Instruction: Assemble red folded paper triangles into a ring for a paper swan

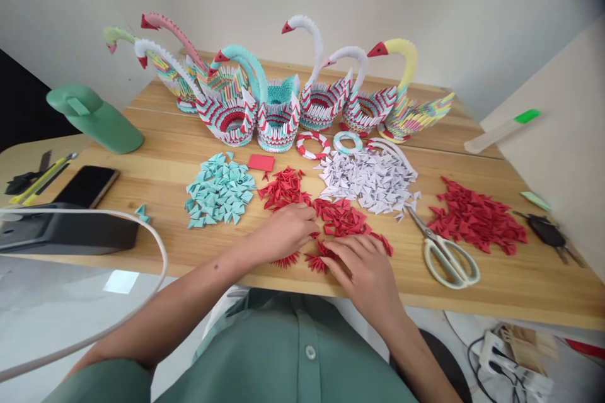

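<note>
Way left of the red pile there's a dark phone, then a teal pile of folded triangles just beside it. The red pile itself is loose little matte paper wedges, heaped unevenly, mid-table and close to the front edge of the table. Its long axis runs diagonally, far-left to near-right, and the spiky bits on its near side point back at the person.

The left hand sits palm-down on its left part with the fingers curled close together. Can't tell if they're pinching anything. The right hand lies flat on its near end, fingers straight and nearly side by side, right at the edge.

There's bare wood to the right of it before the scissors. A white pile sits just behind, and a second red pile is well off to the right.
</note>
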`<state>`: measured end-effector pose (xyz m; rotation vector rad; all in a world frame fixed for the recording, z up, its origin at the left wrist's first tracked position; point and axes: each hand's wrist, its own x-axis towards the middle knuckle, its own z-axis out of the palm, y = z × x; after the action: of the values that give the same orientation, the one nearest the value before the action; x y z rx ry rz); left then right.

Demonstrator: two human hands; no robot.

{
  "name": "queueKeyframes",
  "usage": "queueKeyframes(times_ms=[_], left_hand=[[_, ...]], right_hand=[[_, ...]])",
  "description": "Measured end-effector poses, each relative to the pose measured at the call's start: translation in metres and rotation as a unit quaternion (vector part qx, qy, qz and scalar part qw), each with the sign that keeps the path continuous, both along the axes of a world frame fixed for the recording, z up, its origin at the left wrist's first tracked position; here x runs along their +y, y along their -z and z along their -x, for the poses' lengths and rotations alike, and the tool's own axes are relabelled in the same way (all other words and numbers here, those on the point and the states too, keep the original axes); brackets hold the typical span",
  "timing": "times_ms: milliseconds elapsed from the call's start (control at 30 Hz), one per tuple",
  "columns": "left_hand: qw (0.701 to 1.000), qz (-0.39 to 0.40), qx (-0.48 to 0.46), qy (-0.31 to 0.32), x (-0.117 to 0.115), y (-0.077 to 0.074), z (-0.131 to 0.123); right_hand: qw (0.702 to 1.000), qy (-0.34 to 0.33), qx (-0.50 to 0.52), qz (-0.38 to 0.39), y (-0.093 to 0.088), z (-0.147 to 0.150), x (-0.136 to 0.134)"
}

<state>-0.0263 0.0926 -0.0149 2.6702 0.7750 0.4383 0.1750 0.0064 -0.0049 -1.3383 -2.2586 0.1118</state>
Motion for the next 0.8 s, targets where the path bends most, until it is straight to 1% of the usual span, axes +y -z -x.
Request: queueKeyframes(times_ms=[233,567,800], left_hand=[[1.0,0.011,-0.008,-0.003,0.0,0.001,0.0],[1.0,0.01,0.006,-0.003,-0.002,0.002,-0.001],[1.0,0.002,0.006,-0.002,-0.002,0.003,-0.002]], right_hand=[[1.0,0.012,-0.019,0.009,-0.001,-0.001,-0.005],[0.999,0.027,0.01,-0.016,0.015,0.002,-0.009],[0.999,0.025,0.028,-0.037,0.012,0.003,-0.015]])
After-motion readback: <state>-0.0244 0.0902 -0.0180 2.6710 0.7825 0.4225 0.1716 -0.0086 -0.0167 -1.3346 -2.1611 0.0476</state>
